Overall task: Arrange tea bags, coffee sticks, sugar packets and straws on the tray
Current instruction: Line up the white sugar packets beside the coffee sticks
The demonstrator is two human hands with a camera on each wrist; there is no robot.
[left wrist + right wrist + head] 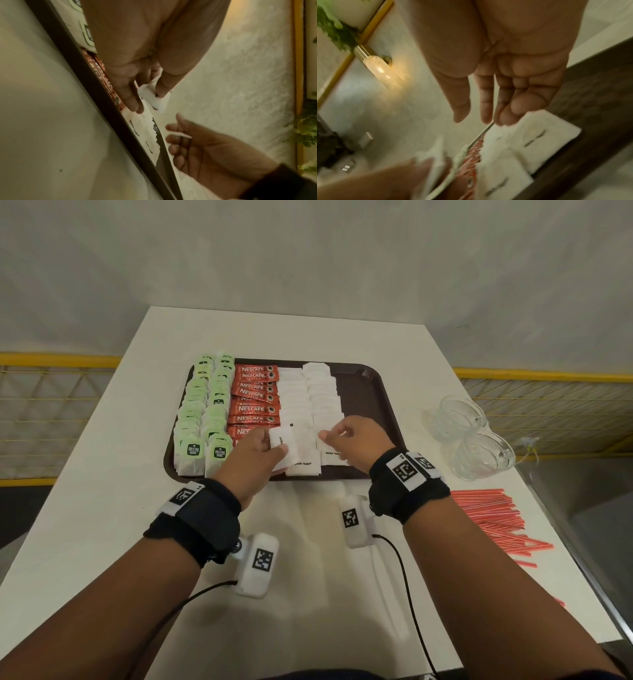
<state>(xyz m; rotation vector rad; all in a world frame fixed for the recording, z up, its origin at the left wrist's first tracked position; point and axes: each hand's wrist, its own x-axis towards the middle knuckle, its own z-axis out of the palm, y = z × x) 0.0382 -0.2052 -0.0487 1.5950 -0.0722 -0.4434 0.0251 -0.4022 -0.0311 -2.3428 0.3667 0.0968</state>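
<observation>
Tray (pixel 373 392) mid-frame: tea bags (pixel 205 409), coffee sticks (pixel 255 398), sugar packets (pixel 308 402) in rows. Straws (pixel 493 517) lower right on table, not yet placed. Left hand (pixel 255 455) pinches sugar packet (pixel 282 445); right hand (pixel 352 440) relaxed, holds nothing.

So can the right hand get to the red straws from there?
Probably yes. The right hand holds nothing, and the red straws lie loose on the table on its own side, outside the tray. Only bare tabletop lies between them; the glass cups sit farther back.

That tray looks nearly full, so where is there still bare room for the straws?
The tray is bare along its right side, between the sugar packets and the rim. Tea bags, coffee sticks and both hands crowd the left and middle.
</observation>
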